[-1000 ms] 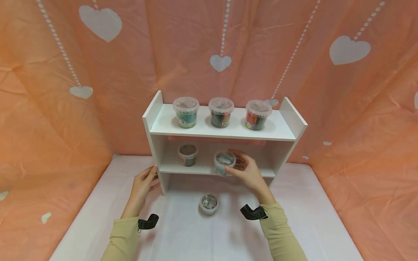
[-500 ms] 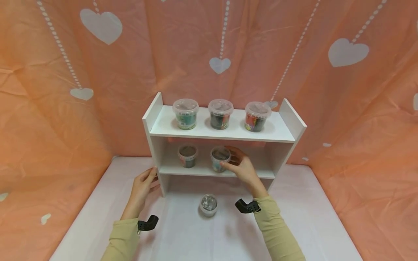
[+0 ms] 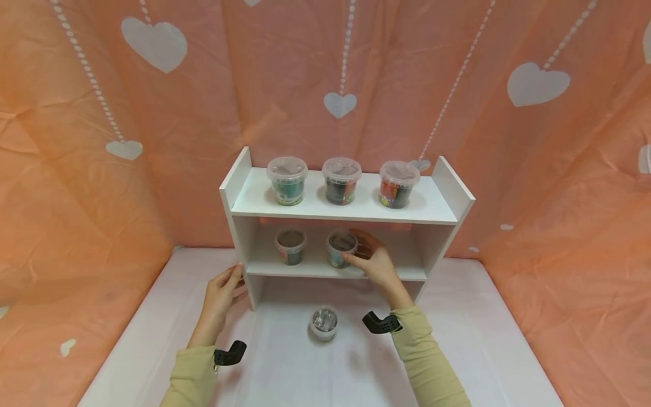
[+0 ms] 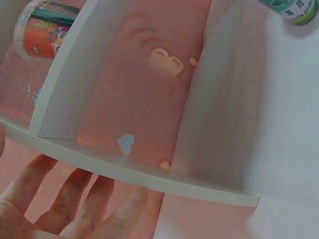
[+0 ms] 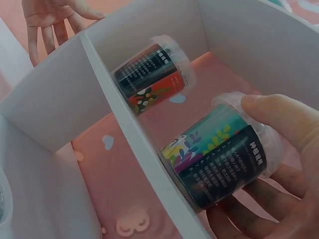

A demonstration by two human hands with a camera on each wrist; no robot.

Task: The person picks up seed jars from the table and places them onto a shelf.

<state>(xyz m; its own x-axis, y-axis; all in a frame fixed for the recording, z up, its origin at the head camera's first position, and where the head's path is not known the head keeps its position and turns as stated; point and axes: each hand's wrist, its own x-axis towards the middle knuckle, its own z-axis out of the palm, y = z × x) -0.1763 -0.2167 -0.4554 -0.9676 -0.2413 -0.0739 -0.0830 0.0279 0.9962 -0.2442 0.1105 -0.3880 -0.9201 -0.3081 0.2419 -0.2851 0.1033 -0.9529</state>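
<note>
My right hand grips a small plastic tub by its rim, thumb on the near side and fingers behind. Its printed label is teal and black, and its lid is clear. The tub stands upright at the middle board of a white two-board shelf, right of a second tub with a red and black label. Against the outside of the shelf's left side panel, my left hand rests with its fingers extended, fingertips at the panel.
Three lidded tubs stand on the top board: a green one, a black and red one and a red one. Another tub sits on the white table before the shelf. A pink curtain hangs behind.
My right hand has brought the tub back and slightly left, from in front of the middle board's edge onto that board. My left hand stays at the side panel.
</note>
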